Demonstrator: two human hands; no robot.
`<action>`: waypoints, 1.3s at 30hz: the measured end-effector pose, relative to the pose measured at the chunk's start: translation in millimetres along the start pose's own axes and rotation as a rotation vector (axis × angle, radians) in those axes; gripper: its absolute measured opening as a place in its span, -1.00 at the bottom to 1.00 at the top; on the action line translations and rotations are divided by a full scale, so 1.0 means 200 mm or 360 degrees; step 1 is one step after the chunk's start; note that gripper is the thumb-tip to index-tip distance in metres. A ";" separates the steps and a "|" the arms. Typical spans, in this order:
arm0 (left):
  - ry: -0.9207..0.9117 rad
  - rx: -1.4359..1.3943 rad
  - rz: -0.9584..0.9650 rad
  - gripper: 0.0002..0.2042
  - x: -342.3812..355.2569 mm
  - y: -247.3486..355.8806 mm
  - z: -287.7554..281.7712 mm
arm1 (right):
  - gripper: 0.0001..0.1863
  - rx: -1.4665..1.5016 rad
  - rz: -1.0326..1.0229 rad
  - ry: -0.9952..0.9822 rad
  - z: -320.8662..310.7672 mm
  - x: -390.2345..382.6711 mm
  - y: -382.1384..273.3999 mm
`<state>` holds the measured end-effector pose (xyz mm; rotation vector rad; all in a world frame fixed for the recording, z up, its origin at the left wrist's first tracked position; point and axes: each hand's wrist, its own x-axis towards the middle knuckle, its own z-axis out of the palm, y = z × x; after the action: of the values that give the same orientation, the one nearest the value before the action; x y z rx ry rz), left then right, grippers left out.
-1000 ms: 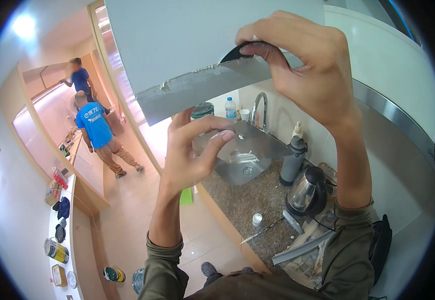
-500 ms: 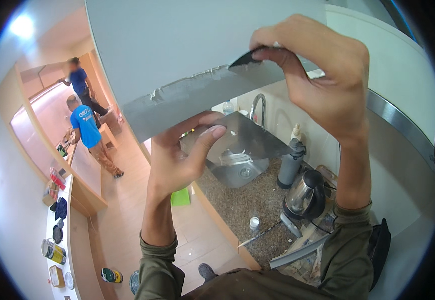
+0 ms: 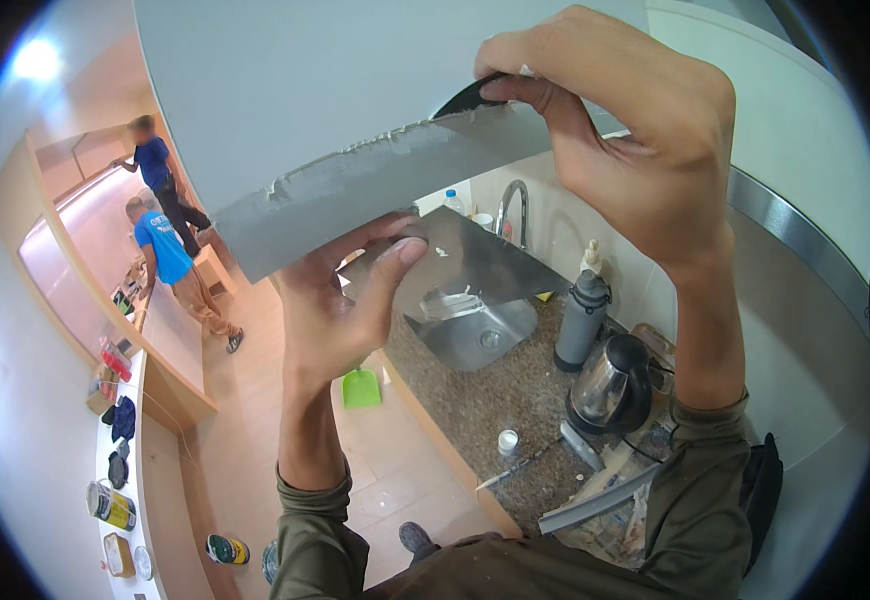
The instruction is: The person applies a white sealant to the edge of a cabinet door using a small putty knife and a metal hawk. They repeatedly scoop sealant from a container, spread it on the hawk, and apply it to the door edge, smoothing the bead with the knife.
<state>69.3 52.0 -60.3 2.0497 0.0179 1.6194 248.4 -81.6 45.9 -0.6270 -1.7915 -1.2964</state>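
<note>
A large light-grey panel (image 3: 285, 90) fills the upper middle, with a darker grey band (image 3: 345, 200) along its lower edge. A ragged ridge of wet-looking putty (image 3: 355, 150) runs along the top of that band. My right hand (image 3: 645, 140) pinches a black putty scraper (image 3: 470, 97) against the panel near the band's right end. Below the panel, my left hand (image 3: 345, 300) holds a thin square metal plate (image 3: 475, 255) smeared with white bits; its thumb lies on top and its other fingers are partly hidden.
Beneath are a speckled counter (image 3: 455, 420), sink (image 3: 495, 345), faucet (image 3: 523, 205), grey bottle (image 3: 583, 320), electric kettle (image 3: 605, 385) and small white cup (image 3: 508, 441). A green dustpan (image 3: 361, 389) lies on the floor. Paint cans (image 3: 113, 505) stand left; two people (image 3: 160, 235) work at back left.
The panel and both hands appear slightly farther left and higher. The scraper stays against the panel near the band's right end. More of the green dustpan shows.
</note>
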 end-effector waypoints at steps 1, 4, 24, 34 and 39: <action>-0.0007 -0.0020 -0.0013 -0.81 0.00 -0.01 0.01 | -0.74 -0.0029 -0.0034 0.0095 0.00 -0.01 0.01; -0.0016 -0.0055 -0.0057 -0.81 0.01 -0.01 0.03 | -0.72 -0.0047 -0.0042 0.0304 -0.01 -0.02 0.02; -0.0028 -0.0107 -0.0128 -0.81 0.02 0.01 0.01 | -0.72 -0.0016 0.0094 -0.0217 -0.05 -0.02 -0.05; -0.0053 -0.0025 -0.0061 -0.86 0.02 0.02 0.01 | -0.71 -0.0217 -0.0061 -0.0091 0.02 -0.02 -0.04; -0.0067 -0.0008 -0.0068 -0.86 0.02 0.01 0.02 | -0.75 -0.0200 -0.0105 0.0027 0.05 -0.03 0.02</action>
<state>74.2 49.3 -56.2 2.0650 0.0424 1.5484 252.2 -69.5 41.2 -0.6279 -1.7397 -1.4632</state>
